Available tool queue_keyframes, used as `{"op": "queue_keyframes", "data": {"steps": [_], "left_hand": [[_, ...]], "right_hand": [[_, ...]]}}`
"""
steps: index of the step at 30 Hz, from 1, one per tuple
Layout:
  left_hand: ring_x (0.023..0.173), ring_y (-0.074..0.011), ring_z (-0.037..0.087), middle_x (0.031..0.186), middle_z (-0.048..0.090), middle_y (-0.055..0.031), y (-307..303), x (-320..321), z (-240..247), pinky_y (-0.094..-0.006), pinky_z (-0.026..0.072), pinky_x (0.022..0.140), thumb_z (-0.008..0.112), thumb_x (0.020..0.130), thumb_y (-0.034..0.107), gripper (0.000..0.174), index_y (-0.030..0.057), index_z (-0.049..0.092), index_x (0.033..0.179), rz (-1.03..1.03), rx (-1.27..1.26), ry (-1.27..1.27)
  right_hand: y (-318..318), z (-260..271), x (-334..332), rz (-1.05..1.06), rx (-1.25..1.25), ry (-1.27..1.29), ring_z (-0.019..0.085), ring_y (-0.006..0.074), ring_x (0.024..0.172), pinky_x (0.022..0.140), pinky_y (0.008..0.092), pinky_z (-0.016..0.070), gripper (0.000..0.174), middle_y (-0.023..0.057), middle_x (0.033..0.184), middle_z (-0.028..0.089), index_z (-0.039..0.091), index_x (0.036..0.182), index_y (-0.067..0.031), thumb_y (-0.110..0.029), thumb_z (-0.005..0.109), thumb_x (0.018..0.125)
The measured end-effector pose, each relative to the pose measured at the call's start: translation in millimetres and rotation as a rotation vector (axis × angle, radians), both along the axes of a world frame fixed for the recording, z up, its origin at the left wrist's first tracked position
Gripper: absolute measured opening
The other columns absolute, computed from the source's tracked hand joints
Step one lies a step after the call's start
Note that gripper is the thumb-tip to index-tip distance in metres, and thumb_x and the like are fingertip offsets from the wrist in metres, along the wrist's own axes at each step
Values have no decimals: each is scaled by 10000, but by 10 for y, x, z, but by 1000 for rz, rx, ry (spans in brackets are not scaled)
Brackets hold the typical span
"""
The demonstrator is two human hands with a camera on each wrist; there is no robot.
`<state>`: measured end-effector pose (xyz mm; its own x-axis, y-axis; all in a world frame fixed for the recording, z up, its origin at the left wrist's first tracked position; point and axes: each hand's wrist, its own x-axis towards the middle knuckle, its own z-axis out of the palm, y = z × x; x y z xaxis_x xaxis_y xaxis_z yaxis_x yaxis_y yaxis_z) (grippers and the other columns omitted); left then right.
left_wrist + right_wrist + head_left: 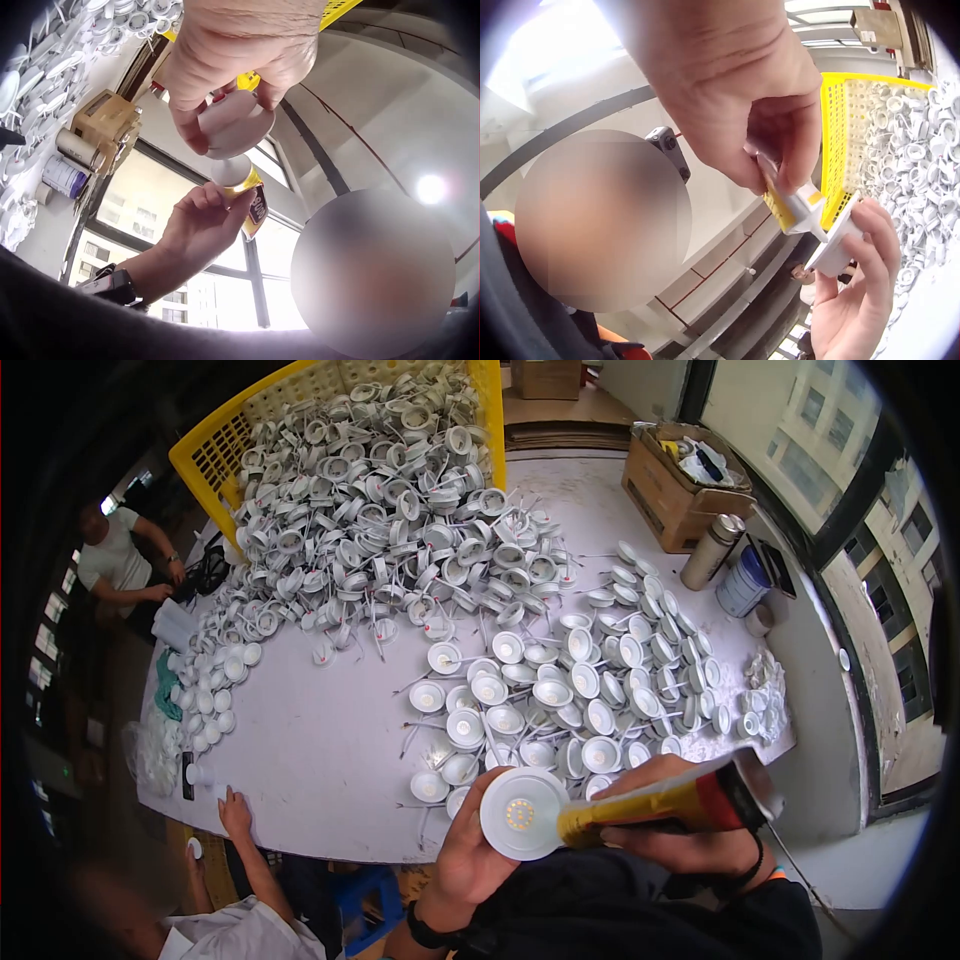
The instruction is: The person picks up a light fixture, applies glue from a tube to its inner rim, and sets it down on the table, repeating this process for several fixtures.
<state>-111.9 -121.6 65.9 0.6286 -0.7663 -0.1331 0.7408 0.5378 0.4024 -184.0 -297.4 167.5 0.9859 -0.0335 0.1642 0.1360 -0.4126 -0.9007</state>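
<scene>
My left hand (468, 865) grips a round white LED downlight (522, 850) by its edge, its face with a ring of yellow LED dots turned up. My right hand (705, 850) holds a yellow, red and black glue tube (640, 810), tilted down toward the lamp. In the right wrist view the tube's white nozzle (815, 227) is right at the lamp's rim (840, 244). The left wrist view shows the left fingers (193, 135) curled round the lamp's white back (236, 127), with the right hand (199, 225) on the tube beyond.
Many white downlights (600, 715) with wires lie face up just beyond my hands. A yellow crate (215, 450) spills white housings onto the table (310, 760). At right stand a cardboard box (665, 490), a thermos (712, 550) and a tub (742, 582). Another person's hand (236, 815) rests at the left edge.
</scene>
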Motion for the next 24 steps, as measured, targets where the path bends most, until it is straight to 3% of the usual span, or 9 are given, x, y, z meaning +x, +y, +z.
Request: {"op": "queue_keyframes", "data": {"steps": [2, 3, 8, 11, 14, 18, 20, 21, 24], "left_hand": [[1109, -230, 366, 1183, 358, -125, 2, 0, -21, -398, 333, 899, 470, 798, 316, 547, 39, 233, 1206, 1, -10, 8], [1112, -232, 361, 1188, 354, -125, 5, -7, -46, -403, 317, 910, 460, 799, 336, 558, 40, 227, 1211, -4, -16, 5], [1119, -236, 350, 1202, 342, -123, 54, -37, -127, -409, 294, 926, 422, 811, 373, 570, 44, 215, 1228, -41, -79, 83], [1129, -248, 338, 1221, 324, -118, 62, -17, -128, -409, 280, 935, 403, 824, 357, 531, 60, 238, 1232, 6, -61, 16], [1140, -254, 326, 1232, 317, -117, 88, 44, -138, -406, 270, 941, 402, 825, 344, 519, 64, 244, 1233, 24, -6, 72], [1136, -282, 333, 1239, 320, -141, 193, 116, -230, -427, 315, 907, 319, 844, 339, 487, 58, 253, 1236, 129, 76, -28], [1128, -296, 340, 1231, 328, -147, 340, 265, -282, -418, 333, 893, 317, 844, 355, 496, 53, 259, 1233, 203, 64, 43], [1119, -310, 347, 1222, 337, -153, 450, 351, -330, -410, 352, 879, 314, 844, 372, 505, 49, 266, 1229, 258, 55, 104], [1100, -319, 366, 1177, 381, -154, 887, 671, -695, -385, 385, 846, 302, 858, 374, 476, 33, 311, 1191, 456, 155, 52]], "right_hand": [[89, -50, 7, -35, 468, 210, 560, 164, 770, 669, 264, 435, 171, 119, 856, 576, 554, 835, 14, -11, 615, 677], [69, -152, 28, 55, 468, 206, 554, 155, 791, 681, 267, 434, 226, 127, 880, 572, 519, 886, 20, -18, 617, 685], [255, -323, 153, 41, 517, 66, 549, 150, 806, 698, 267, 435, 261, 127, 902, 567, 465, 908, 11, -48, 614, 702], [300, -347, 261, -56, 284, -47, 545, 158, 799, 705, 272, 437, 232, 127, 914, 547, 459, 894, -1, -16, 593, 705], [368, -486, 365, -212, 504, -58, 543, 150, 755, 659, 259, 452, 220, 110, 879, 538, 466, 870, 7, 5, 591, 688], [331, -570, 382, -224, 445, -128, 548, 149, 758, 649, 248, 459, 214, 95, 873, 536, 504, 900, 18, -37, 596, 715], [292, -483, 365, -288, 710, -21, 557, 155, 657, 571, 261, 475, 212, 104, 816, 538, 497, 890, 29, -33, 583, 707], [276, -544, 368, -330, 704, -116, 546, 155, 570, 502, 267, 474, 210, 95, 748, 532, 488, 887, 35, -24, 559, 698], [231, -623, 306, -446, 789, -83, 524, 154, 524, 453, 256, 449, 267, 95, 721, 527, 464, 916, 36, -90, 561, 702]]}}
